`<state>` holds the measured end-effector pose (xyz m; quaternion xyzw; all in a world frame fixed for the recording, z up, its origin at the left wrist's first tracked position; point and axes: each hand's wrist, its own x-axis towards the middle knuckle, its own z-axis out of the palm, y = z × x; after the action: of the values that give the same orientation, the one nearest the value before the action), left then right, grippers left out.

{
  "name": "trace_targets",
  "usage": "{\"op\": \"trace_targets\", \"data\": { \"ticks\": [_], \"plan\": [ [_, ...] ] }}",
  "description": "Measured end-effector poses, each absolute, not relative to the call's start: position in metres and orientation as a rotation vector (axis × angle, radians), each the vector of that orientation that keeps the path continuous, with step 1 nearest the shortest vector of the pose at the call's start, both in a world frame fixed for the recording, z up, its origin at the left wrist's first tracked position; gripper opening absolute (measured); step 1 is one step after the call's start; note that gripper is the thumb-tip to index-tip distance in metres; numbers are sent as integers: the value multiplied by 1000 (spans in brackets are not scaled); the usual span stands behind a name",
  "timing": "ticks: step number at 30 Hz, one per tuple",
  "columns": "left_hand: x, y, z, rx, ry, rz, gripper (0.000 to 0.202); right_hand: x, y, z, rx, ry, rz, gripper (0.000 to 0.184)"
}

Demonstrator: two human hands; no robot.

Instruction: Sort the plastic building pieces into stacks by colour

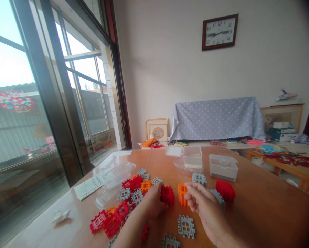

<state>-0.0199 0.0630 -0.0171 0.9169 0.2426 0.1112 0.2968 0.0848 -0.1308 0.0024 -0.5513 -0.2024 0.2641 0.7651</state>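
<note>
Plastic interlocking window-shaped building tiles lie about the wooden table [149,157]. My left hand [156,201] is closed on a red block of tiles [168,195], its fingers partly hidden behind it. Just to the right, an orange tile [182,195] stands upright, pinched between the thumb and fingers of my right hand [199,199]. A small gap separates the orange tile from the red block. Beyond my right hand are a grey tile [199,178] and a red cube of tiles [225,191]. Nearer me lies a flat grey tile [186,226].
Red, grey and orange tiles [122,210] are piled left of my left hand. Clear plastic boxes [223,168] stand at the back, with clear lids [118,175] and a paper [88,186] at left. A crumpled white wrapper [61,216] lies near the window.
</note>
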Motion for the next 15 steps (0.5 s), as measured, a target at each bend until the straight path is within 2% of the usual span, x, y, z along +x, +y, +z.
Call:
{"op": "trace_targets", "data": {
  "ticks": [11,15],
  "plan": [
    [-16,70,-25,2528,617,349,72,87,-130,-2,-1215,-452,577,43],
    [-17,70,-22,2477,622,349,77,82,-131,1,-1251,-483,609,40]
  ]
}}
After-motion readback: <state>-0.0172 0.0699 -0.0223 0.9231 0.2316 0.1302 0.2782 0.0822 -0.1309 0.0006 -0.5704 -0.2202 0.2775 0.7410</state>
